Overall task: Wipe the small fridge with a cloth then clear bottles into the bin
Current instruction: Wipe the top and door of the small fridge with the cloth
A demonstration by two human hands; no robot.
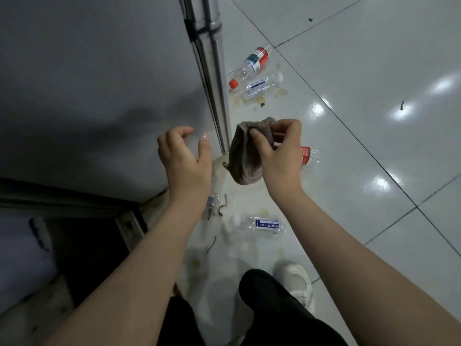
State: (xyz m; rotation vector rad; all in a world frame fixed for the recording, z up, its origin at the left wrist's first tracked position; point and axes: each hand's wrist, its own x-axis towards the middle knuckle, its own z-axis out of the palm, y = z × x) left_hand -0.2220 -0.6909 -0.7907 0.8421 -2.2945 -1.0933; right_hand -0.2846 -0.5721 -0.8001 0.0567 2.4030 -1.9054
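right hand (279,156) pinches the grey cloth (243,156) by its top, so it hangs just beside the small fridge (99,96) edge. left hand (184,158) hovers over the fridge top, fingers loosely curled, holding nothing. a red-capped bottle (252,63) and a blue-labelled bottle (262,86) lie on the floor tiles (374,71) beyond, their label writing too blurred to read.

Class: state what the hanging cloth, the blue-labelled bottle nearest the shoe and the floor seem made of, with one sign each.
Cloth: grey terry-like fabric, matt; fuzzy nap, soft folds.
Bottle: probably thin plastic, clear; see-through ribbed body.
Floor: glossy tile, likely glazed ceramic; bright reflections, dark joints.
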